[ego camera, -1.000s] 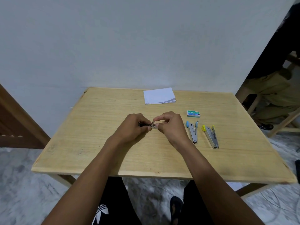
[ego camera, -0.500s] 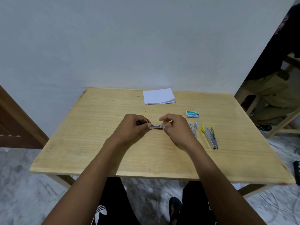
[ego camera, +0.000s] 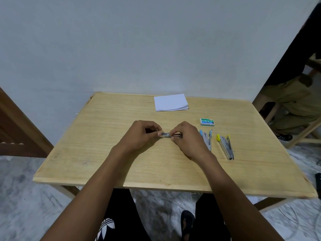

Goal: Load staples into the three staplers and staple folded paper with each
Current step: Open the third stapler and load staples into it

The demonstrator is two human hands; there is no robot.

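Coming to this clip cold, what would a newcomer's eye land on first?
The left hand and right hand meet at the middle of the wooden table, pinching a small metal stapler between them. To their right lie a blue-tipped stapler and a yellow-tipped stapler side by side, a green staple box beyond them, and a white paper stack near the far edge.

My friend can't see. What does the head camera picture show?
The left hand and right hand pinch a small metal stapler over a wooden table. Nearby lie a blue stapler, a yellow stapler, a green staple box and white paper.
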